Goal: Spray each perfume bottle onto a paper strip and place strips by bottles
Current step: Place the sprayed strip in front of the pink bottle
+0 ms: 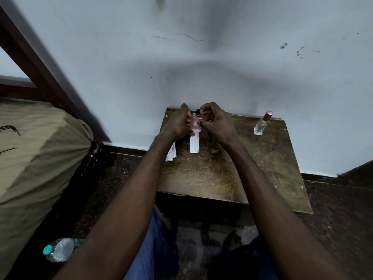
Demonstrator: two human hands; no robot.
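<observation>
Bottle [196, 124], squarish pink glass, black cap [198, 112]

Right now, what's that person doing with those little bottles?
A person's left hand holds a small pink glass perfume bottle with a black sprayer at the back of a worn wooden table; the right hand touches its other side with curled fingers. A white paper strip lies just in front. A clear glass bottle with a pink cap stands apart on the right.

Two perfume bottles — pink bottle [196, 126], clear bottle [260, 126] — one paper strip [194, 145], one strip stack [172, 154], one water bottle [59, 249].
</observation>
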